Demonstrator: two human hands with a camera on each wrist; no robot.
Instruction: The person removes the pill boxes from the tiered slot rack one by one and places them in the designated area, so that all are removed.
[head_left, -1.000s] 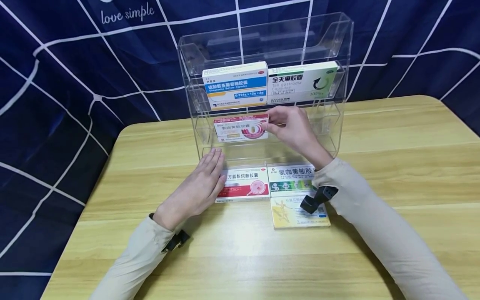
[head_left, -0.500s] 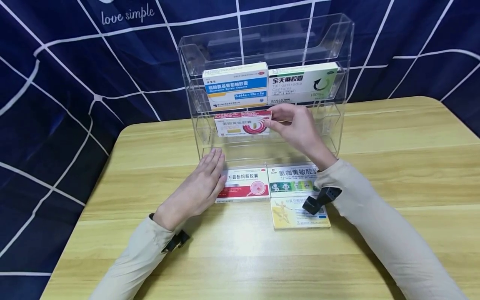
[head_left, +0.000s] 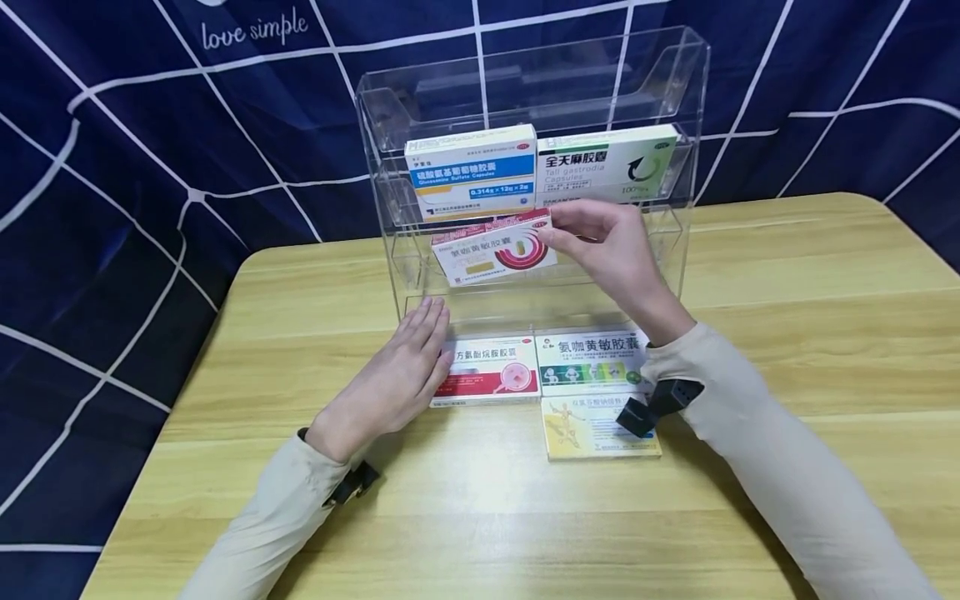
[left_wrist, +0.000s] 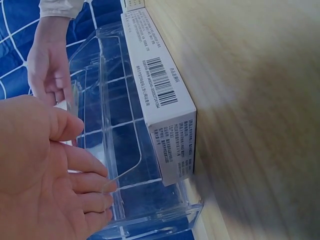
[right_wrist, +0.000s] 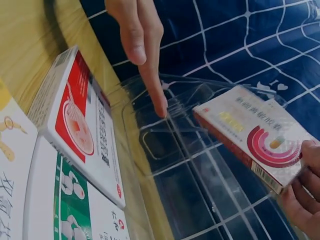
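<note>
The left hand (head_left: pixel 397 375) lies, fingers extended, by the left side of the clear rack (head_left: pixel 480 310). Before its middle tier (head_left: pixel 408 260), the pink-ringed box (head_left: pixel 495 252) tilts, right end pinched in the right hand's (head_left: pixel 618 254) grip. Seating it seems underway; next likely calls for levelling, then lowering.

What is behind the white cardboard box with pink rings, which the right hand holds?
In the head view, the transparent plastic rack shows around the box; the right wrist view shows dark blue, white-lined cloth beyond it. Anything directly behind the box's printed face is covered.
</note>
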